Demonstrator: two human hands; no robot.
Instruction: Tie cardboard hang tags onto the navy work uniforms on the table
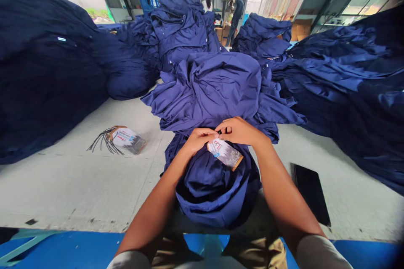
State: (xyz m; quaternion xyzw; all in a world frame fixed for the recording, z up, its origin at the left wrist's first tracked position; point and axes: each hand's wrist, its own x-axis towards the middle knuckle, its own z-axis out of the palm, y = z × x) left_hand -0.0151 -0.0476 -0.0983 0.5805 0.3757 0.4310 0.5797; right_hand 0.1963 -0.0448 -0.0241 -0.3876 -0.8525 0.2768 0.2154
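Note:
Both hands meet over a navy blue garment point(208, 193) that hangs partly over the table's front edge. A printed hang tag point(224, 153) lies on the cloth just below the fingers. My left hand point(202, 138) is closed in a pinch at the tag's upper end. Fingers bent, my right hand point(238, 130) pinches a small black piece point(220, 133) at the tag's top, perhaps its cord or fastener. How the tag joins the garment is hidden by the fingers. To the left lies a stack of similar hang tags point(126, 139) with black strings.
A black phone point(311, 193) lies on the white table point(78, 189) at the right. Navy garments are heaped ahead point(217, 88), at the left point(47, 75) and at the right point(353, 80). Two people stand in the background, one in dark clothes point(235, 19).

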